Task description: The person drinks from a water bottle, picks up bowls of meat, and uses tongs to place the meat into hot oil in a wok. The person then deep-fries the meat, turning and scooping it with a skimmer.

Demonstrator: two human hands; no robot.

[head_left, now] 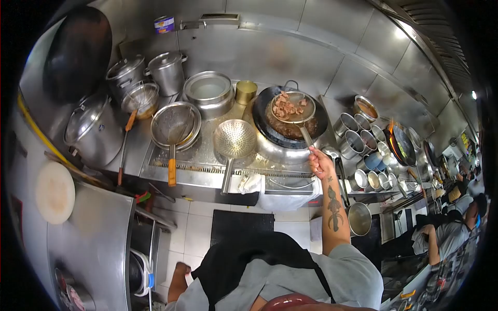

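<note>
Arm outstretched and nearly straight, a person holds a mesh strainer [307, 108] over the dark wok [261, 119], the right hand's [320, 164] fingers clamped around the end of its handle [307, 137]. Bowl foremost, the strainer points away from the body, its long axis slanting forward and slightly left, browned meat pieces [287, 108] gathered in the mesh. The left hand [181, 269] hangs low beside the body; whether its fingers are apart or together cannot be told.

Steel-panelled wall [264, 16], pale floor tiles [200, 229], black mat [241, 227], metal counter [101, 228].
</note>
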